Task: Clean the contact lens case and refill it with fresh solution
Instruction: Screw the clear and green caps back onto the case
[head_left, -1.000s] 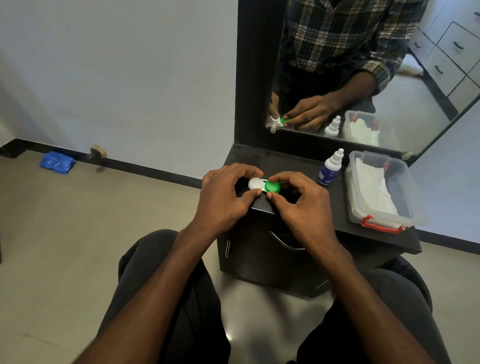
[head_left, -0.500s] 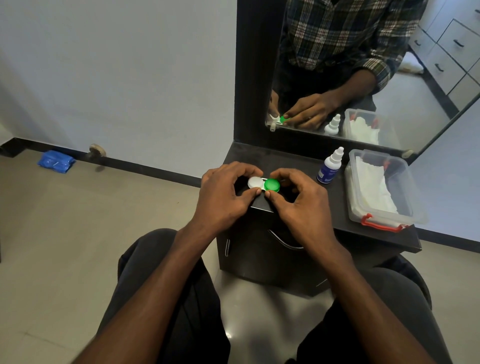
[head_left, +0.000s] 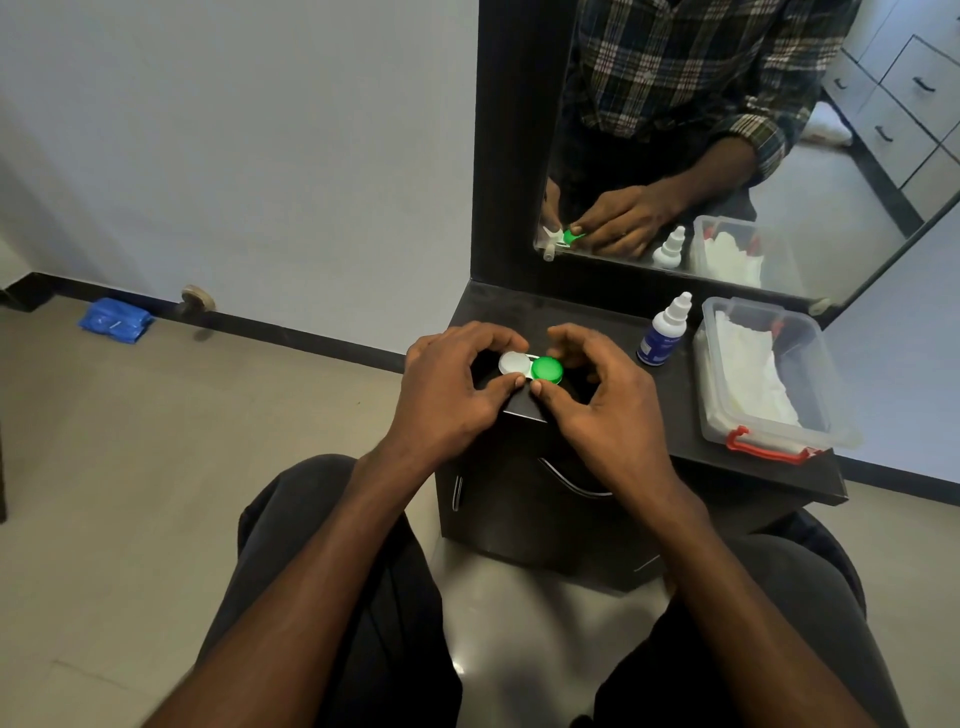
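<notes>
Both hands (head_left: 452, 384) on lens case (head_left: 530, 366).

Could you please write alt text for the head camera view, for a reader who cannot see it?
A seated person's left hand and right hand grip a contact lens case, with white and green caps, on a black vanity top. A solution bottle and a clear plastic box of white tissues stand to the right, below a mirror.

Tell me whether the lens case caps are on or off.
Both on: the white cap and green cap sit on the lens case, gripped by the left hand and right hand.
</notes>
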